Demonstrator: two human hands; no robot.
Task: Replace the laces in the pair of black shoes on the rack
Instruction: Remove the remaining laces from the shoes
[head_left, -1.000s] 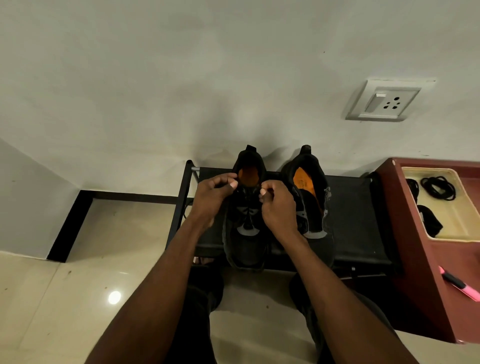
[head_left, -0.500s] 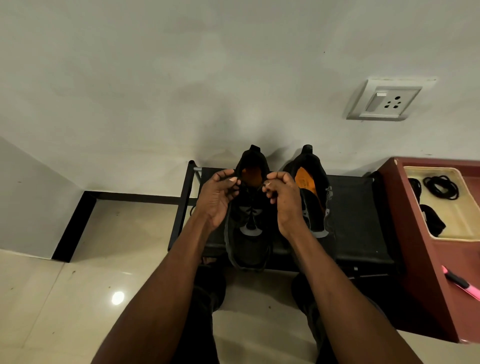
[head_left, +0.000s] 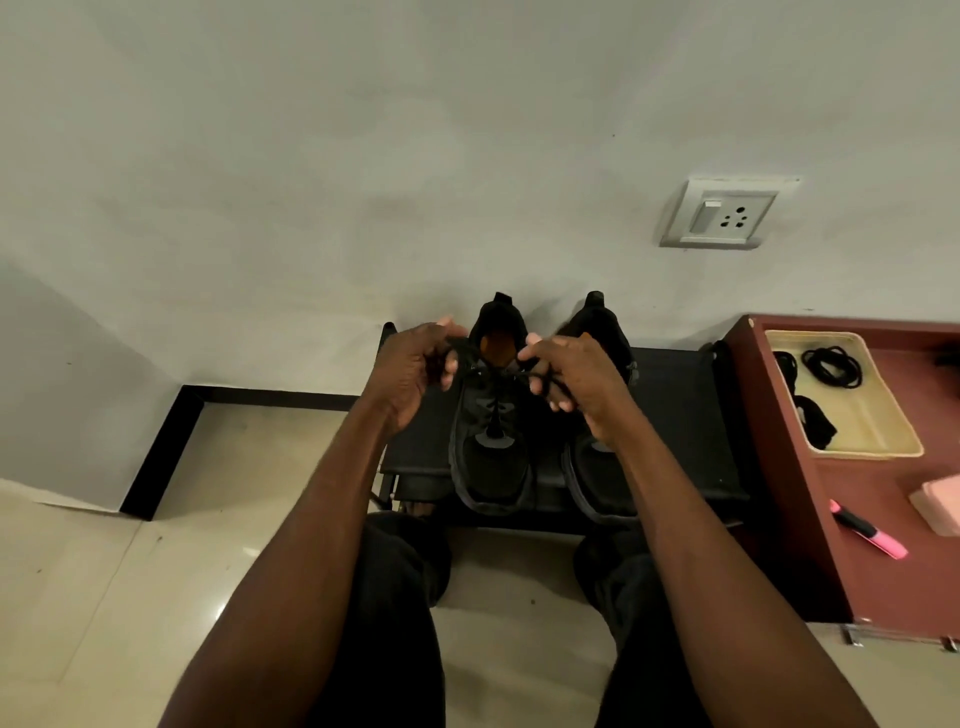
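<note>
Over rack (head_left: 670, 415), hands (head_left: 493, 371) curled on lace (head_left: 511, 375)

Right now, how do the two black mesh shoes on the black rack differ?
The left black shoe is in full view with its orange insole showing; the right black shoe is partly hidden behind the right hand.
The left shoe has a black lace at its top, with both the left hand and right hand gripping its ends; no hand holds the right shoe.
Both stand on the rack, toes toward the person.
</note>
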